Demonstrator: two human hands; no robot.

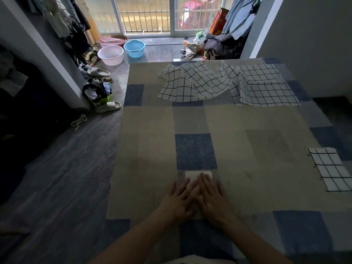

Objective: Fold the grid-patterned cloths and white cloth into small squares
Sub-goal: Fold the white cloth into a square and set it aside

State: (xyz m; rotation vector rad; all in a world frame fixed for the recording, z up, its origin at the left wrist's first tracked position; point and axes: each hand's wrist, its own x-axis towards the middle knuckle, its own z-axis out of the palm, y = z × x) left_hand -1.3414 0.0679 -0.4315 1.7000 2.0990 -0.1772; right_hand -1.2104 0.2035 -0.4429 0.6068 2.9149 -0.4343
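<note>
left hand (178, 200) + right hand (213, 199): flat, fingers straight, pressing white cloth (194, 176), a small square at near edge of surface (247, 130) | done: one grid square (331, 168) right | left: two grid cloths (198, 82) unfolded, far end | no readable text

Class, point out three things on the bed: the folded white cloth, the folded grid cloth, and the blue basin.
folded white cloth (192, 175), head view, bare far edge beyond the fingertips.
folded grid cloth (330, 169), head view, its middle.
blue basin (134, 48), head view, its inside wall.
</note>
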